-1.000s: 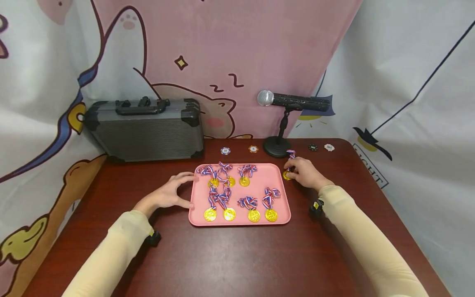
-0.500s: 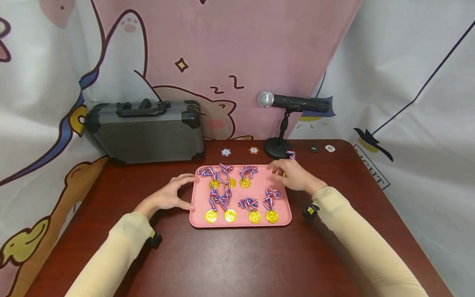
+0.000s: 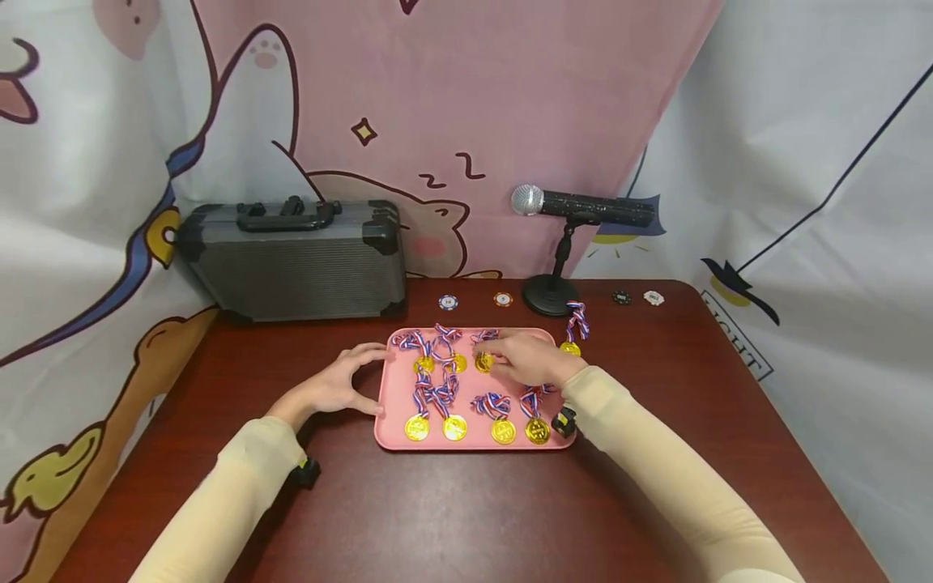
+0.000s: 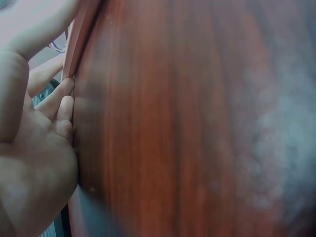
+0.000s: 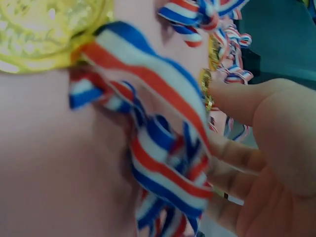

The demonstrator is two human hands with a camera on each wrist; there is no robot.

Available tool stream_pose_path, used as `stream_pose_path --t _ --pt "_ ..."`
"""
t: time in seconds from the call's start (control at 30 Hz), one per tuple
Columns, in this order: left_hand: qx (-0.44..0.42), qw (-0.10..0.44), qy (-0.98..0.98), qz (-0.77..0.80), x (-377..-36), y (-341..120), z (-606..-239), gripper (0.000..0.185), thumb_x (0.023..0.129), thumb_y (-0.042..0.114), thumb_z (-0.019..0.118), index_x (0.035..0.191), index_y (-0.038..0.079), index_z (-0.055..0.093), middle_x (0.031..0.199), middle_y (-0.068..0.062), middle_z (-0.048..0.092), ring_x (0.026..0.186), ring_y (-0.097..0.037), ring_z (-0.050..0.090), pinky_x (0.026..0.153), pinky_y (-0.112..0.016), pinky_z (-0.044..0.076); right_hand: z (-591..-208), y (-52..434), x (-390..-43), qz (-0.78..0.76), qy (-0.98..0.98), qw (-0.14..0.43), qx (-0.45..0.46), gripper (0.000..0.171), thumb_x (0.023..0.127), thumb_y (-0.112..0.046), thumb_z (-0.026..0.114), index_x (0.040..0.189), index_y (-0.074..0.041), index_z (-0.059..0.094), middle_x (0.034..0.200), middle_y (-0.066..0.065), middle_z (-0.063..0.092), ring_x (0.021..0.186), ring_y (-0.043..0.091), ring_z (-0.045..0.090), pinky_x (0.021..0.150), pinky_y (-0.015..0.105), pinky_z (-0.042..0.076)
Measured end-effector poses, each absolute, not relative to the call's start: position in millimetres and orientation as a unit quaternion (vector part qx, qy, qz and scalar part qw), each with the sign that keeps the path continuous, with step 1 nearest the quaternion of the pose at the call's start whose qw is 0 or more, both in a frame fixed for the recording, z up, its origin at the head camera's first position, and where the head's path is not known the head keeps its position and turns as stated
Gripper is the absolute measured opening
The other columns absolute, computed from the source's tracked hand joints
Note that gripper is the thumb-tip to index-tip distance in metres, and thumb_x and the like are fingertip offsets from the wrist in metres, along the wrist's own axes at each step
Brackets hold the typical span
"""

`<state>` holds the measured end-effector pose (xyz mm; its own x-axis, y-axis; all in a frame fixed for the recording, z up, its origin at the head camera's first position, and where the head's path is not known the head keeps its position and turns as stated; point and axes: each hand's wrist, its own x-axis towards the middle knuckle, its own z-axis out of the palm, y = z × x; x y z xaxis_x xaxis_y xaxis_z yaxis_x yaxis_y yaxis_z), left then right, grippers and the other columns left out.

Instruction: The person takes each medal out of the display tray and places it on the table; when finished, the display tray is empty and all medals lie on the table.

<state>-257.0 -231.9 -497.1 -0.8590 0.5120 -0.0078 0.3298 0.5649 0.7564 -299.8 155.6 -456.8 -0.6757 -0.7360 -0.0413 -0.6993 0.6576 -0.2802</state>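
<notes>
A grey ribbed case (image 3: 291, 279) is standing on the worktop (image 3: 466, 518) beyond the left hand (image 3: 331, 385). That hand is spreading its thumb and fingers apart, touching the left edge of a pink tray (image 3: 397, 397) and clasping nothing. Just to its right, two back medals (image 3: 423, 364) and two front medals (image 3: 417, 428), all gold with striped ribbons, are lying on the tray. Beyond these, between the hands, a blue-and-white chip (image 3: 448, 302) is lying on the worktop.

A middle medal (image 3: 483, 362) is lying on the tray right at the fingers of the right hand (image 3: 528, 359); an orange-and-white chip (image 3: 503, 300) is lying farther beyond. The right hand is reaching over the tray with a gap showing between thumb and fingers, grasping nothing; whether it is touching that medal, I cannot tell. On the near side of it, two right-hand medals (image 3: 503, 431) are lying on the tray.

To the right of this hand, a loose medal (image 3: 571, 349) is lying off the tray. Beyond it, a microphone (image 3: 583, 205) is resting on a stand (image 3: 551, 295), and a black chip (image 3: 621, 298) and a white chip (image 3: 653, 298) are lying farther right.
</notes>
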Motion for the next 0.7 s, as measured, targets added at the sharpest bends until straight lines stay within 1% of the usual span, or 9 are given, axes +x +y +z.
stream_pose_path --t 0.1,0.3,0.4,0.57,0.7 --pt "0.241 0.115 0.878 0.398 -256.8 -231.7 -496.9 0.094 0.070 0.038 0.098 0.152 0.017 0.055 0.163 -0.014 0.037 0.145 -0.042 0.029 0.115 -0.068 0.027 -459.8 151.8 -299.8 -0.110 0.914 0.075 -0.384 0.036 0.100 -0.020 0.074 0.136 -0.016 0.070 0.109 0.008 0.067 0.095 0.022 0.058 0.084 0.041 0.055" --pt "0.241 0.116 0.875 0.403 -258.0 -231.3 -495.1 0.094 0.070 0.037 0.098 0.151 0.017 0.056 0.163 -0.013 0.037 0.146 -0.042 0.028 0.115 -0.069 0.027 -458.0 148.7 -299.6 -0.136 0.919 0.080 -0.361 0.027 0.098 -0.016 0.076 0.124 -0.012 0.071 0.114 0.008 0.068 0.093 0.021 0.058 0.086 0.041 0.056" --pt "0.236 0.120 0.877 0.401 -258.0 -230.8 -494.6 0.094 0.070 0.037 0.098 0.151 0.017 0.056 0.164 -0.013 0.036 0.147 -0.041 0.027 0.116 -0.070 0.027 -459.3 150.3 -301.9 -0.167 0.913 0.093 -0.361 0.023 0.097 -0.012 0.077 0.118 -0.010 0.070 0.109 0.008 0.069 0.088 0.018 0.058 0.082 0.036 0.054" --pt "0.235 0.119 0.877 0.403 -258.0 -230.4 -495.8 0.093 0.069 0.037 0.099 0.150 0.017 0.057 0.163 -0.012 0.037 0.146 -0.041 0.028 0.116 -0.068 0.027 -462.1 157.5 -304.1 -0.228 0.902 0.120 -0.347 0.025 0.095 -0.008 0.078 0.119 -0.009 0.070 0.097 0.004 0.067 0.083 0.016 0.059 0.077 0.033 0.052" --pt "0.234 0.120 0.875 0.406 -258.5 -230.9 -496.8 0.093 0.068 0.036 0.100 0.149 0.018 0.058 0.163 -0.010 0.038 0.146 -0.040 0.028 0.116 -0.068 0.027 -463.0 163.1 -303.2 -0.260 0.899 0.128 -0.328 0.028 0.094 -0.008 0.079 0.121 -0.010 0.072 0.104 0.003 0.069 0.088 0.017 0.063 0.083 0.035 0.056"
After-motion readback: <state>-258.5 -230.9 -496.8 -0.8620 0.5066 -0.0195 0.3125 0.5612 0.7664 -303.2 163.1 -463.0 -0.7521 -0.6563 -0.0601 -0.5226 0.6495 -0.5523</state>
